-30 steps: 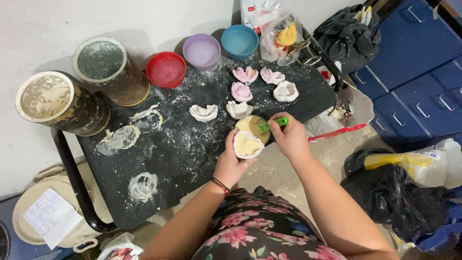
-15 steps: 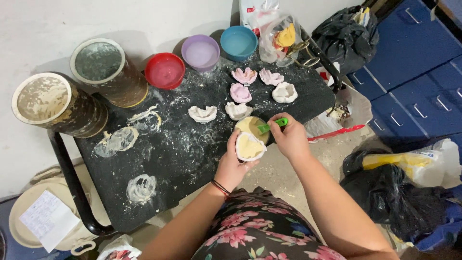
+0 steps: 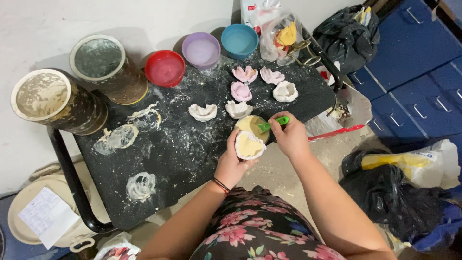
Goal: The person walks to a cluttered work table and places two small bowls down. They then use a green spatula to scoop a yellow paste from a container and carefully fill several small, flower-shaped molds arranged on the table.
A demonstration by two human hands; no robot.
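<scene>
The left hand is curled around a small white mould filled with yellow paste, held just off the near edge of the black worktop. The right hand pinches a green spatula, its tip over a yellow-filled cup directly behind the mould.

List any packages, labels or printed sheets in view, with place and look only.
Clear plastic bag: table's far edge, yellow contents.
White-and-red packet: behind that bag, top edge.
White paper sheet: lower left, on a cream lid.
Yellow-and-white bag: right, on the floor.
</scene>
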